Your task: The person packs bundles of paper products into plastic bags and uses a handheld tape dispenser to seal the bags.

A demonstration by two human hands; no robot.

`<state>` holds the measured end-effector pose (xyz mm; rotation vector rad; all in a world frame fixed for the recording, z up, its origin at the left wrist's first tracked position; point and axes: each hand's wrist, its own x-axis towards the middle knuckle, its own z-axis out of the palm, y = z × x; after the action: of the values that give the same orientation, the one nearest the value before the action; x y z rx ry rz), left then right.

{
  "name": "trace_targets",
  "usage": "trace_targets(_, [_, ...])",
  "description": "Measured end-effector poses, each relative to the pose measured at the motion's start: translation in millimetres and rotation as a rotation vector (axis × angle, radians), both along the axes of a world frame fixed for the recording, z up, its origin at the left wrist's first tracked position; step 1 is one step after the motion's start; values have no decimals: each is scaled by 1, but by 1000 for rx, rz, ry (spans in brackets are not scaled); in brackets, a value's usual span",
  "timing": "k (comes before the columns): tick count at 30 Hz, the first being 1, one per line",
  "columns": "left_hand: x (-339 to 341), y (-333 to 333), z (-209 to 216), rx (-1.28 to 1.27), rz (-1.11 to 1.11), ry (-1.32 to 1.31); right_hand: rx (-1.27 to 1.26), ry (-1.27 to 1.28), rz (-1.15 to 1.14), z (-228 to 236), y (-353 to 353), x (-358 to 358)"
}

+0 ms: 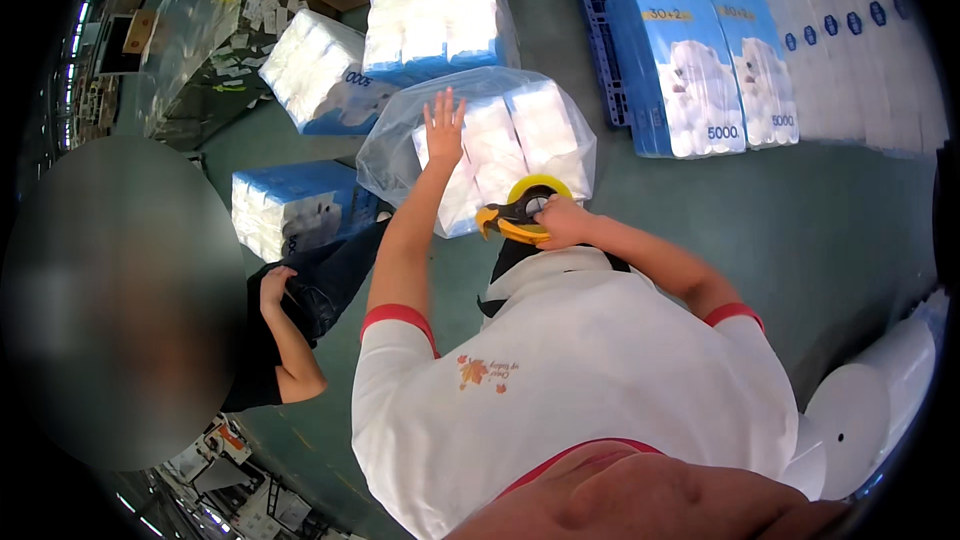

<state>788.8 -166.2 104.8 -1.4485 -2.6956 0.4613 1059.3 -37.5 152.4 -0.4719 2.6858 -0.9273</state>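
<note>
In front of me a bundle of white tissue packs [495,140] sits inside a large clear plastic bag [388,165]. My left hand [445,127] lies flat on the far left part of the bag, fingers outstretched. Close to my body, my right hand [566,221] grips a black and orange tape dispenser [512,228] loaded with a yellow roll of tape. The dispenser overlaps the near edge of the bagged bundle. Whether it touches the plastic I cannot tell.
More blue-and-white tissue bundles stand beyond [435,25] and to the left [300,208]. Far right, wrapped packs [675,60] are stacked beside a blue pallet [598,40]. A person in dark clothes [285,340] is close on my left. Large white rolls [850,415] lie at lower right.
</note>
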Motion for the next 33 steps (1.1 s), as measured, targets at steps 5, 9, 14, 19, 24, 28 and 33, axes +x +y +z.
trace_targets(5, [-33,1,-24,-151,-178,213,143,-124,141,-12,-26,1])
trace_targets(9, [-65,-7,-49,271,-138,42,171,-145,172,-33,-30,11])
trace_targets(14, [-61,25,26,735,-67,-178,382,-106,144,-65,-14,-21])
trace_targets(19, [13,-12,38,614,-61,-342,434,76,-28,-106,7,-108])
trace_targets(24, [95,-29,16,758,121,-315,477,19,-126,-124,48,-163])
trace_targets(28, [104,-30,-27,791,209,-536,388,77,-38,-90,46,-150])
trace_targets(33, [56,-37,19,856,174,-608,401,111,-12,-33,25,-69])
